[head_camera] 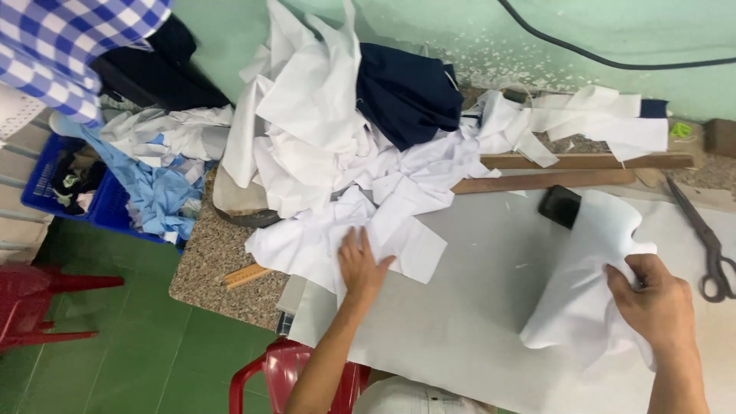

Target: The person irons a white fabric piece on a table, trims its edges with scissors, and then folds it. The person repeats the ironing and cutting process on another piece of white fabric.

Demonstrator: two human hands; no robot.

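My left hand (362,264) lies flat, fingers spread, on a white fabric piece (307,245) at the edge of a big heap of white cloth scraps (322,123). My right hand (652,299) grips a curled white fabric piece (590,284), lifted off the grey work sheet (475,307) on the table. A dark navy cloth (402,92) sits on top of the heap.
Large scissors (709,245) lie at the right edge. Two wooden rulers (567,172) and a small black object (560,205) rest behind the sheet. A blue crate (69,184) with blue cloth stands at left. Red plastic chairs (284,372) are below the speckled stone tabletop (215,276).
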